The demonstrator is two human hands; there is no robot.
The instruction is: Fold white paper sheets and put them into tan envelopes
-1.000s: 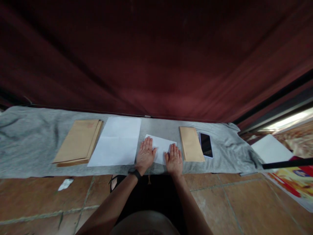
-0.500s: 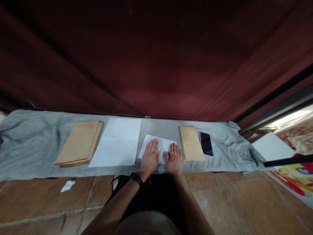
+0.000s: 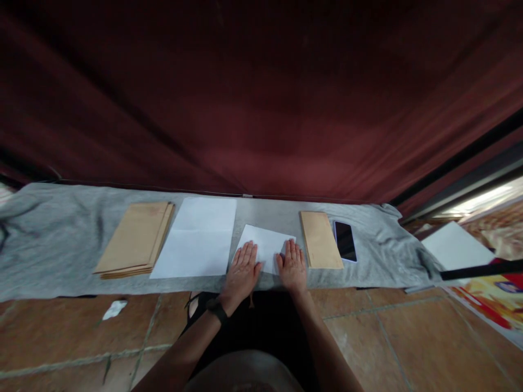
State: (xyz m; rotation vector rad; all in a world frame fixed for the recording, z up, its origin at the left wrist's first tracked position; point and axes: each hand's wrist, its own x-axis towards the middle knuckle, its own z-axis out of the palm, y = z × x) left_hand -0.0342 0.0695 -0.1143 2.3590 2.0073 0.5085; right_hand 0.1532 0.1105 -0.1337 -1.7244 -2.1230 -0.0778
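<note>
A folded white sheet lies on a grey cloth in front of me. My left hand lies flat with fingers stretched out on the sheet's near left corner; a black band is on its wrist. My right hand lies flat, fingers out, on the sheet's near right part. Left of the sheet lies a large white paper, and further left a stack of brown envelopes. A single brown envelope lies just right of my right hand.
A dark phone lies right of the single envelope. A dark red curtain hangs behind the cloth. Terracotta floor tiles lie below, with a paper scrap at left. A white sheet and coloured print lie at right.
My left hand slid right across the folded sheet, then drew back toward me to its near left corner. My right hand stayed in place.
</note>
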